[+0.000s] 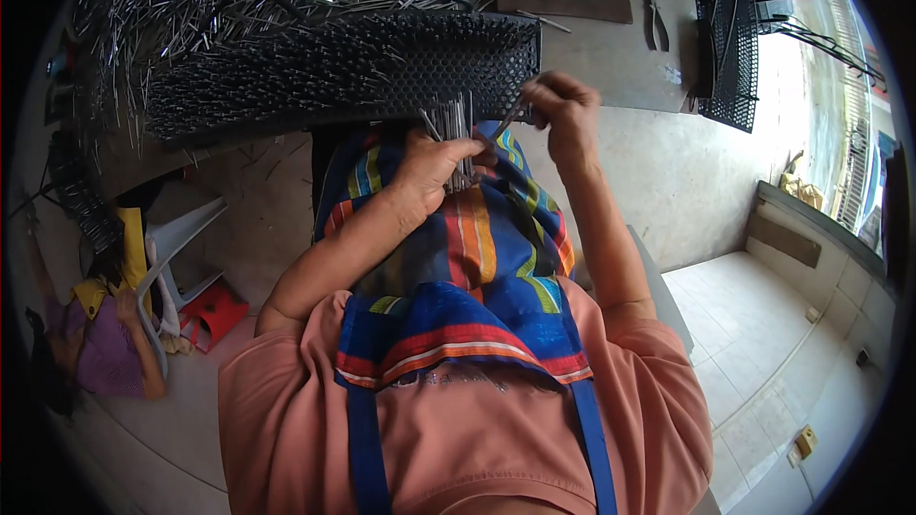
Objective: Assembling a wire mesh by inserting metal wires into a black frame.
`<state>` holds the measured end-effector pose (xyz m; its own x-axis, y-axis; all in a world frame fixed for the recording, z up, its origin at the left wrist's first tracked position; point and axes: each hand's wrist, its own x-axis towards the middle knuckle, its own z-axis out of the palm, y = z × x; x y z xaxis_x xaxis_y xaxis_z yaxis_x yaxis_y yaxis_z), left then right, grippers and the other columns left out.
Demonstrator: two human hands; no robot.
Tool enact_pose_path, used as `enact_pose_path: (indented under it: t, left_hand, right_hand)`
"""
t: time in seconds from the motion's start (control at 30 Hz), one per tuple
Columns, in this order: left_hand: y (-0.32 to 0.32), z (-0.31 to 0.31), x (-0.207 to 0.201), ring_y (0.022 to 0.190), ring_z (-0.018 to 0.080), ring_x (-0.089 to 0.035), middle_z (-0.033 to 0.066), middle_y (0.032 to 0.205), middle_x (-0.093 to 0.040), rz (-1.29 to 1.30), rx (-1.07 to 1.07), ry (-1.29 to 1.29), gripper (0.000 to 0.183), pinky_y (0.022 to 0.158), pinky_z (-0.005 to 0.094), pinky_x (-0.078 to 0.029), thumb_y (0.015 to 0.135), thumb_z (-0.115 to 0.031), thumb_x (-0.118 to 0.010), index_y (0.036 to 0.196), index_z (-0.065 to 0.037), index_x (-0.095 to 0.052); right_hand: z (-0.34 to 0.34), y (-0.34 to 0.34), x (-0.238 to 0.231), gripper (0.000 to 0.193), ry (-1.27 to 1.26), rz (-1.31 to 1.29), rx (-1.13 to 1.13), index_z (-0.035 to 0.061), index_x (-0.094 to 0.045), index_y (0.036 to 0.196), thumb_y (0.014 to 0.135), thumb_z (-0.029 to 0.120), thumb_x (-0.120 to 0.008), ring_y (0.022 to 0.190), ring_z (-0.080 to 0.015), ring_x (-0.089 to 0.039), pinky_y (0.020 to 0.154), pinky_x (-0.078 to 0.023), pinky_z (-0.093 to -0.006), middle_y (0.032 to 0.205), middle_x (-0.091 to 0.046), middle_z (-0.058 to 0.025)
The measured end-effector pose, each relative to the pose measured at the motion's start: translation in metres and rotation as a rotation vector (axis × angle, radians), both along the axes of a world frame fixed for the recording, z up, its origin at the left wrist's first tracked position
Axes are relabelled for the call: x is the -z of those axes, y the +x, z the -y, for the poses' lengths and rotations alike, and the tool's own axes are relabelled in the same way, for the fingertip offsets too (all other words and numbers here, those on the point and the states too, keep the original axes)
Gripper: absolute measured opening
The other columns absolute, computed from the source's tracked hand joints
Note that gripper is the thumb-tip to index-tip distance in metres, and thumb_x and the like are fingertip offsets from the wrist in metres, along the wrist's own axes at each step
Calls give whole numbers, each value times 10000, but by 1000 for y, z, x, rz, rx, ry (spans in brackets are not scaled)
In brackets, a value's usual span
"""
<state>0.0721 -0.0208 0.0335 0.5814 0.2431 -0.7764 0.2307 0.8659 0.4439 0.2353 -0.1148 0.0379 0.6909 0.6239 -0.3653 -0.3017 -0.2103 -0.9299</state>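
The left hand [425,170] gripped a rod bundle [455,124] just off the bench's [611,57] front edge; the right hand [565,110] pinched something thin [511,116], blurred. The black rack [506,76] along it looked mostly filled, its right end left to fill.

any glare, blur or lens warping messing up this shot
In the head view, daylight glare washes out parts of the tall barred window at right; in the same view, the person's bare right hand looks slightly motion-blurred, the long black perforated tray appears bowed, likely by the fisheye lens, and the corners fall to black.
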Motion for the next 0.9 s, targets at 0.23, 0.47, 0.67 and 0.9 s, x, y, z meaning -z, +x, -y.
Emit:
enact_pose_path:
  t: [0.23, 0.47, 0.67, 0.9]
  left_hand:
    - [-11, 9, 6, 667, 226, -702, 116, 813, -693, 50, 31, 24, 199, 524, 326, -564, 784, 50, -650, 974, -5, -625]
    - [-13, 9, 6, 622, 221, -691, 118, 776, -685, 56, -24, 61, 176, 503, 317, -554, 783, 53, -636, 952, 8, -619]
    - [-11, 4, 3, 610, 218, -688, 118, 769, -682, 40, -52, 79, 151, 489, 304, -540, 782, 49, -625, 926, 5, -621]
    - [-12, 6, 10, 609, 216, -691, 124, 764, -685, 46, -25, 112, 138, 475, 298, -528, 777, 53, -618, 913, 29, -621]
  right_hand:
    - [-19, 32, 8, 70, 343, 566, 247, -27, -691, 871, 806, -52, -690, 612, -65, -543, 528, -409, -192, 789, -641, -36]
    - [-28, 37, 8, 55, 272, 745, 104, -61, -669, 854, 811, -94, -657, 656, -102, -604, 580, -487, -217, 823, -647, -55]
    - [-29, 41, 9, 59, 296, 665, 115, -68, -670, 867, 812, -87, -663, 677, -122, -633, 599, -505, -226, 820, -654, -70]
    - [-28, 39, 26, 109, 36, 947, 11, -25, -696, 873, 769, -55, -706, 655, -109, -632, 595, -502, -232, 782, -662, -60]
